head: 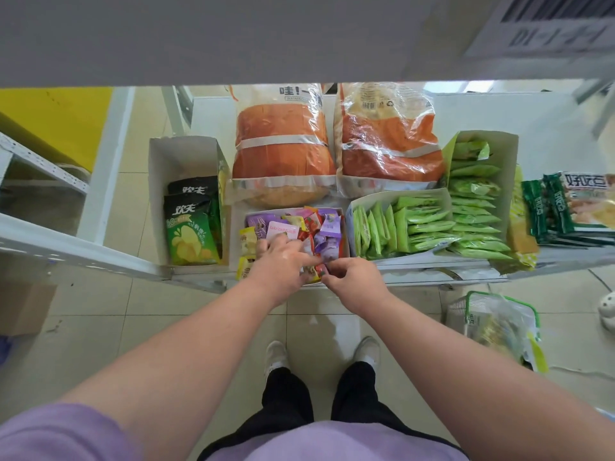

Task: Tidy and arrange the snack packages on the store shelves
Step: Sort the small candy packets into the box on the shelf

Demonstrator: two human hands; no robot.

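Both hands worked the front edge of the sweets box (346, 224), centre of the low shelf (549, 257), w/ the person standing square to it.

The L hand (283, 264) lay over the box's near-left part, fingers stretched flat and pointing right across the mixed sweets (319, 227), index tip reaching toward the R hand (354, 281). It pressed on the packs rather than gripping; nothing curled round any one item.

The R hand sat just right of the L, at the box's near rim, thumb and fingertips pinched on a small wrapped sweet (319, 272) by the front lip. That sweet lay directly between the two hands, touching the R fingers and just beside the L index tip; its long axis couldn't be made out, too small and half hidden.

Judgement: R hand was the nearer and already had the hold, so the coming move likely turned on carrying the piece away from the body, forward into the box, past the L fingers.

Beyond the hands: two orange bread bags (283, 148) at the back. Left of the L hand, a carton w/ chip bags (191, 234) standing upright. Right of the R hand, green sachets (412, 224) filed in two open cartons, then dark green packs (559, 207) farther right. A clear bag (499, 324) sat on the floor, right of the R forearm.
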